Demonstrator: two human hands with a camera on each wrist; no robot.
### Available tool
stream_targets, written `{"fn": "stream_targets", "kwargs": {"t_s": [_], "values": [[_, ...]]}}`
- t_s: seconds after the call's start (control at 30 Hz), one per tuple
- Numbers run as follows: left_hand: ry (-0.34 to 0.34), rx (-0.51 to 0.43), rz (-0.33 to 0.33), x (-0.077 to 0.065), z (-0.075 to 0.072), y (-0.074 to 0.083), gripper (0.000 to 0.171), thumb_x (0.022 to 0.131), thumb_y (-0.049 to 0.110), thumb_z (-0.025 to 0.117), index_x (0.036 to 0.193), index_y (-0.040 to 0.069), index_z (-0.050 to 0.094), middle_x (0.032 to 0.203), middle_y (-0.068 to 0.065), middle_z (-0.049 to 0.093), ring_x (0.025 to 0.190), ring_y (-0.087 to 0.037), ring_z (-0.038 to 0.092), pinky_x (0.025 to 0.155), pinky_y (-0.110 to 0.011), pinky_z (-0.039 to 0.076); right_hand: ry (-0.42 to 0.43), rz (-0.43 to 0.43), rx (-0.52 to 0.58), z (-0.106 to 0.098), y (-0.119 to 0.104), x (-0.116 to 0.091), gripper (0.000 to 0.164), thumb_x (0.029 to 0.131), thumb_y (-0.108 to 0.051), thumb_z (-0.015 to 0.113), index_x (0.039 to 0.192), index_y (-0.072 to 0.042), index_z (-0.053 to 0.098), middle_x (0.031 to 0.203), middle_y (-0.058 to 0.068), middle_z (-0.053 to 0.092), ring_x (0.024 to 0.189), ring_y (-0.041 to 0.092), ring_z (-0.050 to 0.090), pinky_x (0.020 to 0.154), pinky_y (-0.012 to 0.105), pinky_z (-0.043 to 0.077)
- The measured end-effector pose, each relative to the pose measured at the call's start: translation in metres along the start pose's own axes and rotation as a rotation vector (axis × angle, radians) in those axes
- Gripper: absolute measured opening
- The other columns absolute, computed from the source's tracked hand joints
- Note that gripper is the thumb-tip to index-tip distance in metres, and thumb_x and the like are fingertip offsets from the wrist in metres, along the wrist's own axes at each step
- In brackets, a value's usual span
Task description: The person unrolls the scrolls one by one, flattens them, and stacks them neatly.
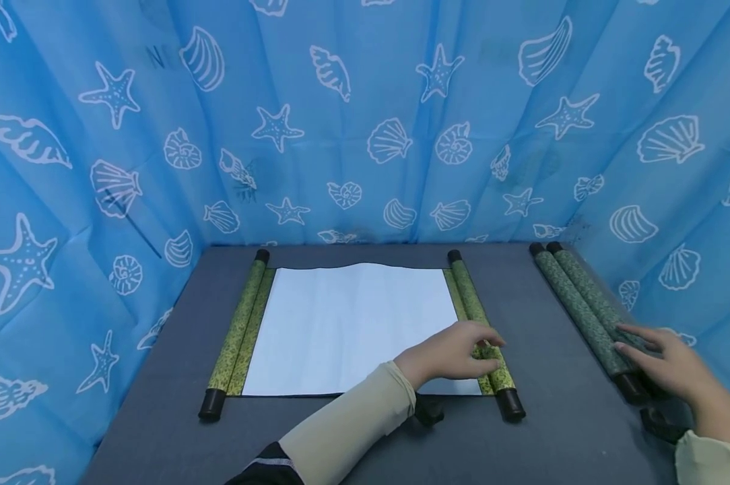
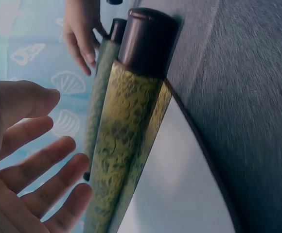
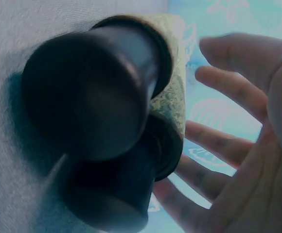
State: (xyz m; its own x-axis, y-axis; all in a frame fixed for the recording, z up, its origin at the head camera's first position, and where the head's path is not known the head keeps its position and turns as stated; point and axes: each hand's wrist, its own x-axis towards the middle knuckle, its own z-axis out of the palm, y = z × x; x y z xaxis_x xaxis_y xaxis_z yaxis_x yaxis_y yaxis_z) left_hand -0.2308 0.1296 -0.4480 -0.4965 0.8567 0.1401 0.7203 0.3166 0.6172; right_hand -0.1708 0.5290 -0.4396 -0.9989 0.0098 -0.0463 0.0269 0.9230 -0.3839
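Head view. Item: one grey table [image 1: 153, 384], backed by a blue curtain [image 1: 365, 101] with white shells and starfish. Item: one unrolled scroll [image 1: 347, 330], which I logged across the middle of the table, its far side near the far edge; white sheet, slightly wavy along that side, between a left roller [image 1: 239, 330] and a right roller [image 1: 469, 289], both mottled yellow-green with black ends. Item: one rolled scroll [image 1: 574, 306], darker green, two rods side by side, lying along the right edge from the far right corner. Item: left hand [image 1: 452, 350], beige-sleeved, over the right roller's near half. Item: right hand [image 1: 674, 364], at the near half of the rolled scroll.

Left wrist view. I recorded the left hand with fingers spread and slightly bent, thumb apart, pinching nothing; a gap showed between it and the right roller, whose black cap [image 2: 148, 43] stood nearest the lens.

Right wrist view. I noted two black end caps [image 3: 87, 92] of the rolled scroll, close together. The right hand was beside them, fingers spread; whether the partly hidden fingertips touched the scroll, I could not tell.
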Motion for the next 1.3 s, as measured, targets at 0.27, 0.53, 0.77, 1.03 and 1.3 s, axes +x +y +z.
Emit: {"fn": "stream_targets", "kwargs": {"t_s": [0.27, 0.53, 0.77, 1.03, 1.3], "values": [[-0.04, -0.063, -0.015, 0.022, 0.011, 0.015, 0.041, 0.108, 0.034, 0.063, 0.146, 0.018, 0.064, 0.143, 0.009, 0.064, 0.126, -0.005, 0.064, 0.094, -0.005, 0.045, -0.052, 0.017, 0.017, 0.004, 0.004, 0.002, 0.066, 0.114, -0.035, 0.048, 0.151, 0.019, 0.039, 0.147, 0.053, 0.036, 0.125, 0.073, 0.041, 0.092, 0.082, 0.042], [-0.069, -0.05, -0.034, 0.047, 0.024, 0.026, 0.042, 0.108, 0.035, 0.063, 0.147, 0.021, 0.063, 0.143, 0.01, 0.065, 0.128, 0.0, 0.062, 0.094, -0.004, 0.043, -0.089, 0.017, 0.018, 0.002, 0.006, 0.004, 0.069, 0.114, -0.038, 0.047, 0.154, 0.018, 0.034, 0.148, 0.055, 0.031, 0.127, 0.075, 0.036, 0.09, 0.083, 0.041], [-0.078, -0.09, -0.072, 0.059, 0.04, 0.028, 0.043, 0.107, 0.035, 0.064, 0.149, 0.023, 0.061, 0.144, 0.012, 0.065, 0.126, 0.008, 0.058, 0.094, -0.004, 0.044, -0.114, -0.021, 0.042, 0.003, 0.009, 0.002, 0.066, 0.116, -0.035, 0.042, 0.159, 0.014, 0.029, 0.149, 0.055, 0.03, 0.126, 0.077, 0.037, 0.088, 0.08, 0.045], [-0.101, -0.08, -0.08, 0.065, 0.05, 0.03, 0.042, 0.107, 0.034, 0.064, 0.148, 0.024, 0.062, 0.142, 0.015, 0.065, 0.125, 0.009, 0.058, 0.094, -0.003, 0.043, -0.109, -0.047, 0.057, 0.003, 0.015, 0.003, 0.059, 0.118, -0.025, 0.034, 0.158, 0.016, 0.027, 0.148, 0.055, 0.03, 0.125, 0.077, 0.037, 0.09, 0.081, 0.042], [-0.133, -0.086, -0.123, 0.077, 0.055, 0.036, 0.042, 0.107, 0.034, 0.064, 0.148, 0.026, 0.061, 0.142, 0.015, 0.065, 0.125, 0.008, 0.059, 0.093, -0.004, 0.044, -0.111, -0.011, 0.057, 0.001, 0.018, 0.005, 0.053, 0.116, -0.015, 0.027, 0.16, 0.016, 0.024, 0.15, 0.055, 0.026, 0.128, 0.076, 0.033, 0.093, 0.082, 0.04]]}}
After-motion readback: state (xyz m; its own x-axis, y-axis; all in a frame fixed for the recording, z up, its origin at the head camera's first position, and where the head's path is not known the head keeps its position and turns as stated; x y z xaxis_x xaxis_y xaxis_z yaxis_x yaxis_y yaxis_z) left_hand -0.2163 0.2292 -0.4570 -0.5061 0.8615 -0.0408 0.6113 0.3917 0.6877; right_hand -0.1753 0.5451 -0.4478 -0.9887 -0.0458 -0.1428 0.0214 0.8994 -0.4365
